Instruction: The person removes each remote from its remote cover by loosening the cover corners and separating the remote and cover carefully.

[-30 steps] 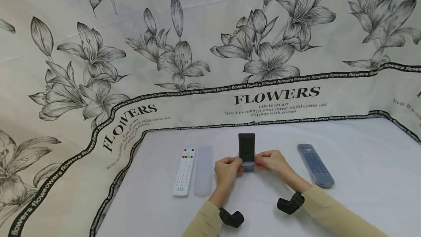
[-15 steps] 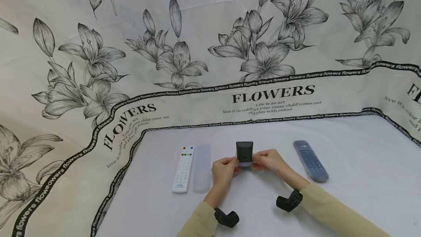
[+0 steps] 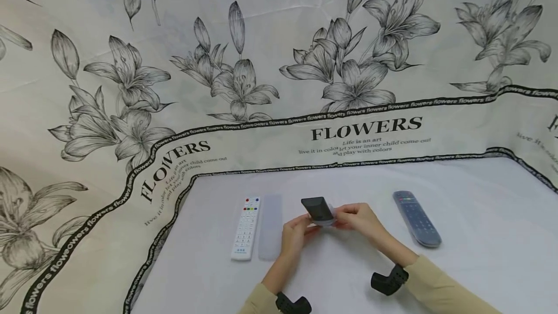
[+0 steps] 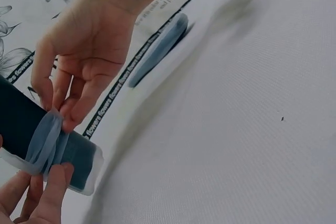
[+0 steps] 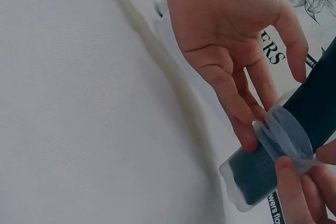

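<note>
Left wrist view: the left hand (image 4: 38, 200) and the right hand (image 4: 92, 51) had their fingers (image 4: 56, 183) pinching opposite edges of a bunched, translucent, film-like sleeve (image 4: 44, 142) around a flat, black, rectangular device (image 4: 16, 116). From my end, the step in hand looked like working that sleeve along the device, and the next move seemed to call for an even pull on both edges. The device looked smooth and plain, with cloudy sleeve jutting past one end. In the head view it leaned leftward between the hands, over the white cloth-covered desk (image 3: 340, 275). Farther left, I saw a long white plastic remote (image 3: 246, 231) beside a flat, frosted strip (image 3: 271, 229); rightward lay a rounded, dark blue remote (image 3: 417, 219).
</note>
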A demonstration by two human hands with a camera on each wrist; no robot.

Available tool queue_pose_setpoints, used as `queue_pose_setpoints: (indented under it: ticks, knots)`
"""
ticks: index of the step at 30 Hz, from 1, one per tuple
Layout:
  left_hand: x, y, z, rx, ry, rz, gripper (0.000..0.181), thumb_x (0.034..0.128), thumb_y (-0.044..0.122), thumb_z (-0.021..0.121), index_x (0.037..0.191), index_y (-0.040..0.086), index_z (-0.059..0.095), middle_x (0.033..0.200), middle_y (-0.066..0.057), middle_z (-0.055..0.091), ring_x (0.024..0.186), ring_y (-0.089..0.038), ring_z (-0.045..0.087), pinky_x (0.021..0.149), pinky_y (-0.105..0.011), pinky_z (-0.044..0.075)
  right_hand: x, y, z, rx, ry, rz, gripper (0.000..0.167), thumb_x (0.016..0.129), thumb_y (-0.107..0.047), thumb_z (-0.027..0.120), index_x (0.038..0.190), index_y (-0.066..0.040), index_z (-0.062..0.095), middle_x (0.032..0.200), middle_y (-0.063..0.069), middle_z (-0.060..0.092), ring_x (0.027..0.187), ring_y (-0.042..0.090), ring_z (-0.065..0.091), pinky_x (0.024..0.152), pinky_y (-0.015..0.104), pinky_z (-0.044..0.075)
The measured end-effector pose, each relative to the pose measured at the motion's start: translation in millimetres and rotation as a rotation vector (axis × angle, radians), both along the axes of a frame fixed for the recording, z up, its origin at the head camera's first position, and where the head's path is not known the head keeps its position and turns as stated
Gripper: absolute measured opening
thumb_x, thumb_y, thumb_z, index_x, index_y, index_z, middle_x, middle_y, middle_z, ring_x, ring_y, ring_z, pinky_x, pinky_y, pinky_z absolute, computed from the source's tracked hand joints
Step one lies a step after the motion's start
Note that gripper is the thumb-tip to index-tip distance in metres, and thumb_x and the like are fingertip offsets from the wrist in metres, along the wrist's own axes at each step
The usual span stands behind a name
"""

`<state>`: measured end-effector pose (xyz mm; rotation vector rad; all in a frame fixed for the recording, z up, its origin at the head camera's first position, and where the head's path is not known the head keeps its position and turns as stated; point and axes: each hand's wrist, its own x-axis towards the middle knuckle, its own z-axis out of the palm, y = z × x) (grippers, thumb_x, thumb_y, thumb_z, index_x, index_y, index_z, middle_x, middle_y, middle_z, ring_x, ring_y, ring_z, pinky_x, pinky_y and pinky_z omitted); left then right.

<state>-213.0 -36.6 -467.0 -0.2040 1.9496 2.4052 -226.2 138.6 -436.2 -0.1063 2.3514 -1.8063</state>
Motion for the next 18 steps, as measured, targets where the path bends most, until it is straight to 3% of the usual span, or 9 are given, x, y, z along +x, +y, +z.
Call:
queue_pose_setpoints:
  ticks: [4, 8, 9, 15, 16, 18]
  knots:
    - [-1.1, 0.6, -0.6, 0.016, 0.014, -0.036, 0.032, 0.0917, 0.011, 0.056, 0.113, -0.011, 0.064, 0.111, -0.021, 0.069, 0.092, -0.027, 0.071, 0.086, -0.036, 0.056, -0.8, 4, 1.5, -0.017, 0.007, 0.003, 0.032, 0.093, -0.012, 0.057, 0.109, 0.014, 0.064, 0.096, 0.017, 0.072, 0.076, 0.01, 0.069, 0.073, 0.027, 0.058]
    - [-1.6, 3.8, -1.0, 0.0, 0.069, -0.025, 0.028, 0.0931, 0.006, 0.056, 0.11, -0.014, 0.064, 0.109, -0.022, 0.067, 0.091, -0.027, 0.071, 0.083, -0.035, 0.057, -0.4, 7, 1.4, -0.048, 0.038, 0.037, 0.035, 0.094, -0.011, 0.054, 0.113, 0.018, 0.06, 0.099, 0.022, 0.071, 0.079, 0.011, 0.07, 0.075, 0.029, 0.059]
    - [-1.7, 4.9, -0.6, -0.013, 0.084, -0.009, 0.026, 0.0928, 0.005, 0.056, 0.109, -0.014, 0.064, 0.108, -0.021, 0.066, 0.089, -0.026, 0.071, 0.082, -0.035, 0.057, -0.2, 8, 1.7, -0.053, 0.046, 0.042, 0.036, 0.094, -0.011, 0.055, 0.114, 0.018, 0.059, 0.101, 0.022, 0.071, 0.079, 0.011, 0.07, 0.075, 0.029, 0.059]
    - [-4.3, 9.7, 6.3, -0.312, 0.25, 0.177, 0.02, 0.0883, 0.013, 0.066, 0.095, -0.005, 0.073, 0.089, -0.014, 0.069, 0.081, -0.012, 0.065, 0.071, -0.021, 0.056, 1.9, 2, 5.1, 0.048, 0.181, 0.053, 0.035, 0.092, -0.018, 0.063, 0.11, 0.012, 0.064, 0.102, 0.02, 0.069, 0.082, 0.015, 0.07, 0.073, 0.026, 0.058]
    - [-5.3, 10.1, 7.3, -0.34, 0.275, 0.199, 0.02, 0.0878, 0.013, 0.067, 0.094, -0.004, 0.073, 0.087, -0.013, 0.069, 0.08, -0.011, 0.064, 0.07, -0.02, 0.055, 2.2, 0, 5.3, 0.063, 0.206, 0.043, 0.034, 0.092, -0.017, 0.063, 0.11, 0.012, 0.065, 0.102, 0.02, 0.068, 0.083, 0.018, 0.07, 0.072, 0.026, 0.058]
    - [-7.1, 10.7, 8.8, -0.311, 0.323, 0.204, 0.018, 0.0878, 0.01, 0.067, 0.094, -0.006, 0.073, 0.085, -0.013, 0.066, 0.081, -0.011, 0.064, 0.072, -0.021, 0.057, 2.3, -3, 5.6, 0.067, 0.227, 0.018, 0.034, 0.093, -0.017, 0.063, 0.112, 0.011, 0.064, 0.107, 0.022, 0.065, 0.087, 0.022, 0.07, 0.073, 0.026, 0.058]
